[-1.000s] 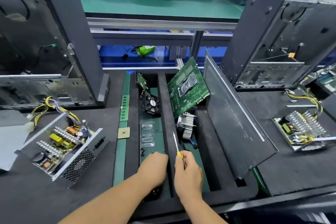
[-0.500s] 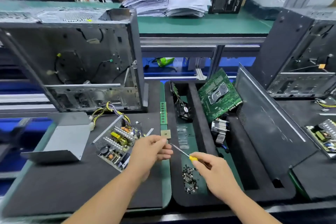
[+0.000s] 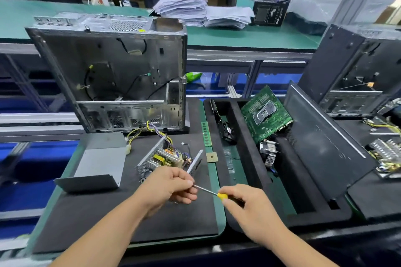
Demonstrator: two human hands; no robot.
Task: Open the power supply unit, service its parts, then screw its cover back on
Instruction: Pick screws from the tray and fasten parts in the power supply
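Note:
The open power supply unit lies on the black mat, its circuit board and yellow wires exposed. Its grey metal cover lies to the left, upside down. My right hand grips the yellow handle of a thin screwdriver. My left hand pinches the tip of the screwdriver's shaft, just in front of the unit. Whether a screw sits between those fingertips is hidden.
An empty computer case stands behind the unit. A black foam tray to the right holds a green motherboard, a fan, a heatsink and a side panel. A memory stick and a processor chip lie on the green strip.
Both hands left the tray's screw compartment and came left over the mat. My left hand now pinches the screwdriver tip. The view swung left and up.

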